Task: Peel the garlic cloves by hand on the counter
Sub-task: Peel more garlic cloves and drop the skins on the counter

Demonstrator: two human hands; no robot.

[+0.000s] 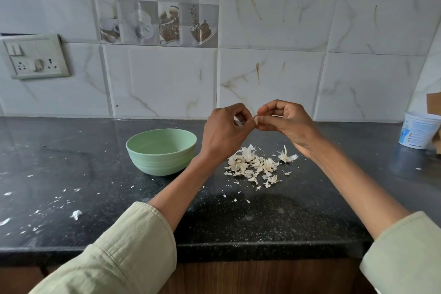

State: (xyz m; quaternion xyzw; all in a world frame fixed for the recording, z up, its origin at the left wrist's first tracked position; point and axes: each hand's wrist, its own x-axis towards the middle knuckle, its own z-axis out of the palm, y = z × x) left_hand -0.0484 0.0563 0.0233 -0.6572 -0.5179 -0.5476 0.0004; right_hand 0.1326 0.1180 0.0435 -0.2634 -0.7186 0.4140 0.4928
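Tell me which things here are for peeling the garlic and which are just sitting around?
For the job:
- garlic clove, pinched between the left hand and right hand
- pile of garlic and peels on the counter
- green bowl, probably for peeled cloves

Just sitting around:
- white tub at the right
- switch and socket plate on the wall
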